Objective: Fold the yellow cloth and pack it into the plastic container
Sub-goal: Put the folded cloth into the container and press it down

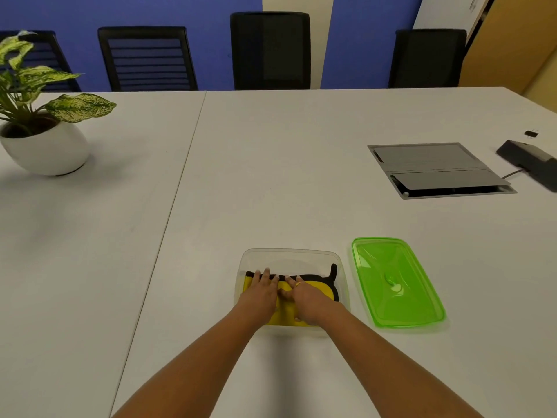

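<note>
The folded yellow cloth [322,289], edged in black, lies inside the clear plastic container [289,254] near the table's front. My left hand [260,292] rests flat on the cloth's left half, fingers spread. My right hand [307,300], with a ring on one finger, lies flat on the cloth's middle and right part. Both palms press down on the cloth and hide much of it. A black loop of the cloth sticks up at the container's far right corner.
The green lid [394,282] lies on the table just right of the container. A potted plant [45,137] stands at the far left. A grey cable hatch [437,168] and a dark device [530,159] sit at the far right. Black chairs [271,49] line the far edge.
</note>
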